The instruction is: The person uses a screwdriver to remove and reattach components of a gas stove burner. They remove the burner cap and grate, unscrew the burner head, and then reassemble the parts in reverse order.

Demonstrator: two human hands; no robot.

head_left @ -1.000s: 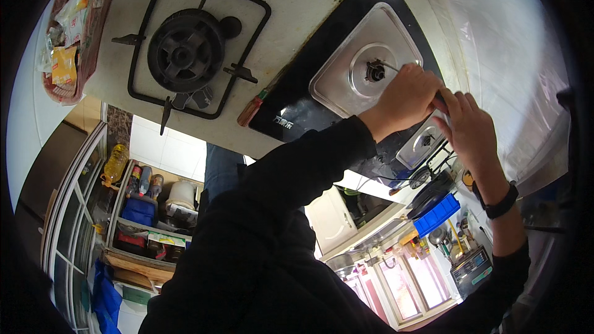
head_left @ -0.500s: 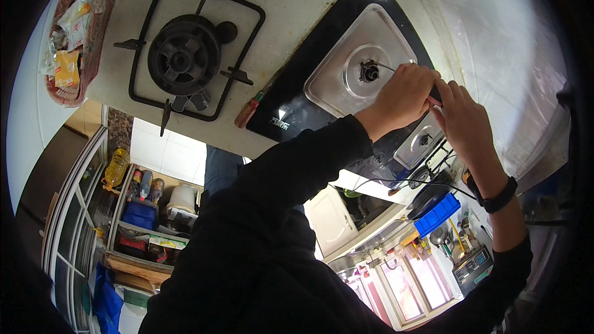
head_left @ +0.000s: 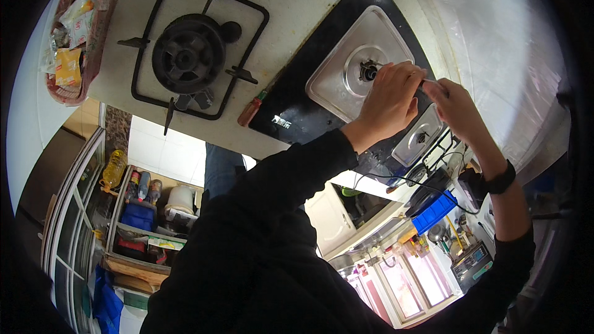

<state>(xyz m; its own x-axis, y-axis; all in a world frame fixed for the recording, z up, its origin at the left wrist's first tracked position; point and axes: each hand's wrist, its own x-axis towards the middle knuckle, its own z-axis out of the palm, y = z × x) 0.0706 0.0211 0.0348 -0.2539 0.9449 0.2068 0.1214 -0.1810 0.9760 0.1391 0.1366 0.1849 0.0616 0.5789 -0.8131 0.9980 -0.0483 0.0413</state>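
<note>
My left hand point(head_left: 387, 102) has closed fingers round the shaft of a screwdriver, close to the open burner point(head_left: 368, 72) in a steel drip tray point(head_left: 328, 83). Just to its right, my right hand point(head_left: 451, 108) grips the handle end, partly hidden by fingers. Both hands are over the black glass hob point(head_left: 278, 105). A second screwdriver point(head_left: 252, 109) with a reddish handle lies along the hob's left edge. Left of that, on the counter point(head_left: 124, 80), sit a black pan support point(head_left: 219, 102) and black burner part point(head_left: 185, 59).
A pink basket of packets point(head_left: 77, 86) sits far left. Below are glazed doors point(head_left: 68, 222) and crowded shelves point(head_left: 142, 229). A black cable point(head_left: 421, 187), a blue crate point(head_left: 433, 213) and cluttered worktop occupy the lower right. Plastic sheeting point(head_left: 507, 43) covers the right side.
My left hand has slid forward along the shaft toward the burner. My right hand has risen slightly, and its forearm and watch have shifted upward.
</note>
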